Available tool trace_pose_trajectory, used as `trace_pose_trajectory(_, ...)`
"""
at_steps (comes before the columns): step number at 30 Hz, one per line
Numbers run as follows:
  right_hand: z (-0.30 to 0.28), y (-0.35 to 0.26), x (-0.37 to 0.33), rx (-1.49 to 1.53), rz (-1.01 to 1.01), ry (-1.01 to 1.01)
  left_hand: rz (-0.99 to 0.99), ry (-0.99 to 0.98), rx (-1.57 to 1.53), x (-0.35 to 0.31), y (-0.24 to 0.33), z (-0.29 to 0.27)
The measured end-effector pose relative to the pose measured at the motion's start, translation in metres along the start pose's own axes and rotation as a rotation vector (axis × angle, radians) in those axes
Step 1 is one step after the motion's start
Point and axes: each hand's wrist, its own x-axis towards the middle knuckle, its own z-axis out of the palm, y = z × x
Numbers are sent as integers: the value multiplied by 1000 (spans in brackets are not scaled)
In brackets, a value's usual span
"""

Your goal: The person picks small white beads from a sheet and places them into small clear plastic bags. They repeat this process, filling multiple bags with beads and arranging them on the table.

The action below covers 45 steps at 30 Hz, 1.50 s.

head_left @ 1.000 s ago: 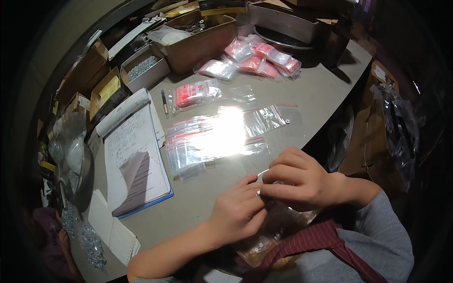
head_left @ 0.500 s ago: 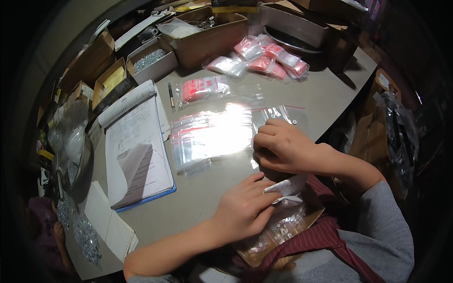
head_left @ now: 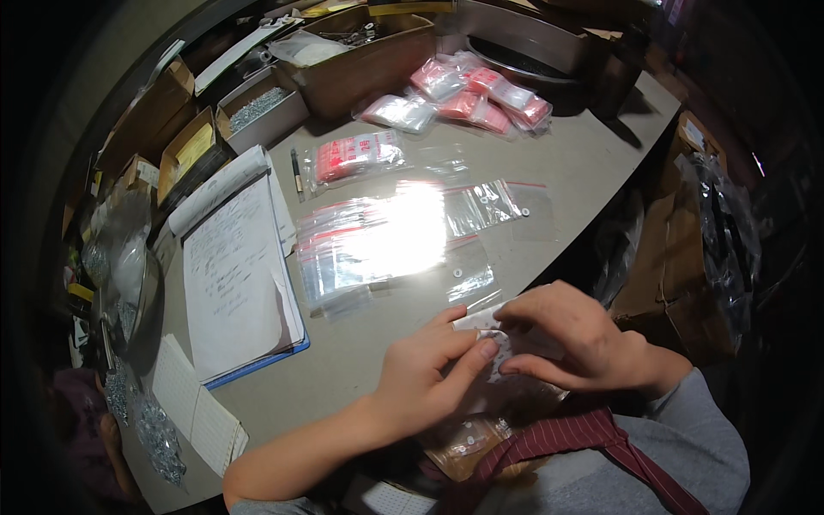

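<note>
My left hand (head_left: 438,369) is closed on a folded white patterned sheet (head_left: 491,324), thumb on top, at the table's near edge. Over the sheet's other side curves my right hand (head_left: 575,339), thumb and fingers apart around it, with nothing visible between them. Below both hands, a brown carton (head_left: 455,459) in my lap holds clear bags (head_left: 472,433) with small pale parts inside. Ahead lie overlapping clear zip bags (head_left: 343,253) with red closure lines, partly washed out by glare. A small white ring (head_left: 457,273) shows on one bag, and another ring (head_left: 525,212) farther right.
On the left are a clipboard with written sheets (head_left: 236,275), a small notebook (head_left: 193,403) and a bag of metal parts (head_left: 160,442). A pen (head_left: 297,176) and red-and-clear bag packs (head_left: 489,99) lie farther back. Open cartons (head_left: 369,73) line the far edge.
My right hand has come back from the zip bags to the white sheet, and its fingers have spread. The bag with the ring is now uncovered. My view has shifted slightly.
</note>
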Motion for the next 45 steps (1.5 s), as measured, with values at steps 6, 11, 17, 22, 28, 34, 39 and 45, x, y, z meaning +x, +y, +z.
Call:
trace_pose_trajectory(6,7,18,-13,103,100,-11,-17,1,46,2,0,0)
trace_pose_trajectory(11,9,9,2,-54,14,66,19,13,84,4,2,-1)
trace_pose_trajectory(17,17,6,2,-209,-98,160,-8,6,67,4,5,-3)
trace_pose_trajectory(22,7,7,-2,-101,-115,114,4,28,61,4,3,0)
trace_pose_trajectory(28,-1,49,50,33,7,-41,135,0,191,2,3,-3)
trace_pose_trajectory(34,13,58,61,-204,132,-242,197,-24,205,3,5,-1)
trace_pose_trajectory(39,6,71,64,16,190,-316,216,-18,202,4,5,0)
trace_pose_trajectory(45,14,78,57,-11,132,-237,201,-45,214,2,4,-2)
